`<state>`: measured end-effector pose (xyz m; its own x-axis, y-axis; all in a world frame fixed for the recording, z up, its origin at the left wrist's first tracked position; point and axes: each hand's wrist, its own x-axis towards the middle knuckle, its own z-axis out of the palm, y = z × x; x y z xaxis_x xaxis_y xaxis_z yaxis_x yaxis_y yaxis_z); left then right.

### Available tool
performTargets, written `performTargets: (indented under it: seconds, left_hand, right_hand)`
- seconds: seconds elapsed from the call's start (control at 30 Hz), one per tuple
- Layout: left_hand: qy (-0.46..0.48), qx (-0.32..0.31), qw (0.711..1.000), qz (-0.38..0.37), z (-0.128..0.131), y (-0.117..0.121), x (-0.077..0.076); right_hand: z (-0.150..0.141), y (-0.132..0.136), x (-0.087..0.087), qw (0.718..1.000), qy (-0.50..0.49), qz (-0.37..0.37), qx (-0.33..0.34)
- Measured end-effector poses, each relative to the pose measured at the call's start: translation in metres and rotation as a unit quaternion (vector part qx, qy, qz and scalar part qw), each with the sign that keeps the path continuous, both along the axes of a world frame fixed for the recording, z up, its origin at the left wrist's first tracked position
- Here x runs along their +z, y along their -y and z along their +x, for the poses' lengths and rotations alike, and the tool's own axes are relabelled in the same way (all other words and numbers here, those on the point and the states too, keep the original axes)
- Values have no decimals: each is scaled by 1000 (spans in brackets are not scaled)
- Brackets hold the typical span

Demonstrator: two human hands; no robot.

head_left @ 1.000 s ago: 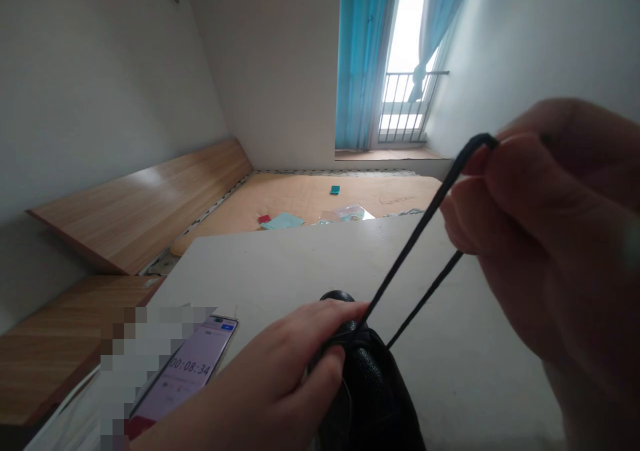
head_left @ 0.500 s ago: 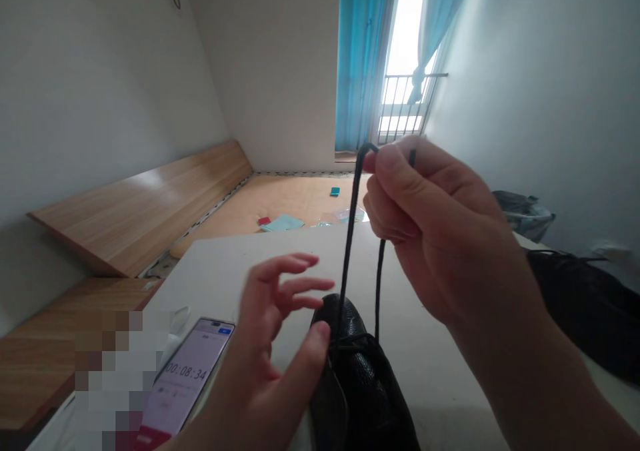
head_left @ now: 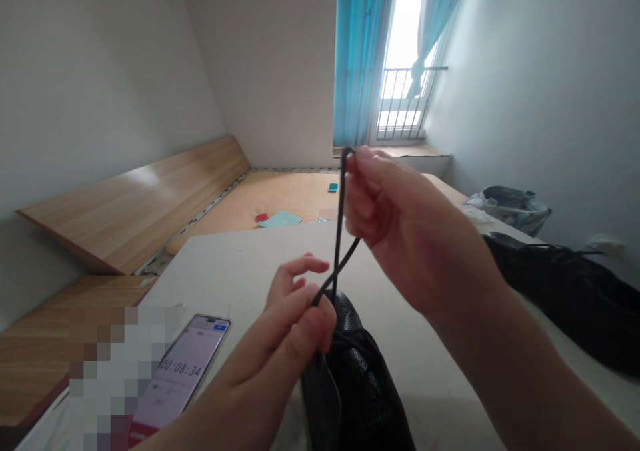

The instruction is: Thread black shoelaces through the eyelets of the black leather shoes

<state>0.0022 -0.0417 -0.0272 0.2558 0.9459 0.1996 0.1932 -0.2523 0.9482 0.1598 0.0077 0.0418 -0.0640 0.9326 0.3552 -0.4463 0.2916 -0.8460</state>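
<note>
A black leather shoe [head_left: 363, 378] stands on the white table, its toe pointing away from me. Raised above it, my right hand [head_left: 385, 198] is closed on a black shoelace [head_left: 341, 218], which runs down from the fingertips toward the shoe. Lower down, my left hand [head_left: 305, 318] pinches the lace between thumb and index finger, just over the shoe's left side. Between the hands two strands of the lace cross. Where the lace enters the shoe is partly hidden by my left hand.
A second black shoe [head_left: 565, 298] lies at the table's right. On the left, a phone [head_left: 185, 371] shows a timer. Beyond the white table [head_left: 225, 264] is a bed surface [head_left: 295, 191] with small cloths; a bag-lined bin [head_left: 515, 204] stands at the right wall.
My left hand has closed from spread fingers onto the lace. The right hand has shifted slightly left with its part of the lace, and the strands now cross.
</note>
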Motion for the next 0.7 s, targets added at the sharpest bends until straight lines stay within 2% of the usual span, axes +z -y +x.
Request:
performTargets:
  seconds: [0.03, 0.1, 0.2, 0.27, 0.37, 0.43, 0.53, 0.63, 0.7]
  left_hand:
    - [51, 31, 998, -15, -1, 0, 0]
    - [155, 46, 986, -44, -3, -1, 0]
    - [260, -17, 961, -92, -4, -1, 2]
    - [301, -61, 942, -132, -4, -1, 6]
    - [340, -34, 928, -146, -6, -5, 11]
    - [358, 13, 924, -134, -9, -10, 12]
    - [319, 72, 938, -113, -15, -19, 11]
    - [166, 76, 977, -106, -19, -24, 7]
    - [83, 73, 989, -96, -22, -24, 5]
  right_hand:
    - [6, -4, 3, 999, -16, -7, -28]
    - [20, -8, 12, 997, -46, -29, -55]
    - [37, -3, 26, 995, -47, -91, 2]
    - [42, 6, 32, 995, -2, -100, 16]
    - [50, 17, 37, 990, 136, -25, -15]
    - [60, 20, 36, 971, 232, 52, -30]
    - [83, 18, 30, 908, 403, 111, -19]
    - [103, 13, 22, 794, 603, 64, 39]
    - [107, 9, 18, 719, 691, 43, 67]
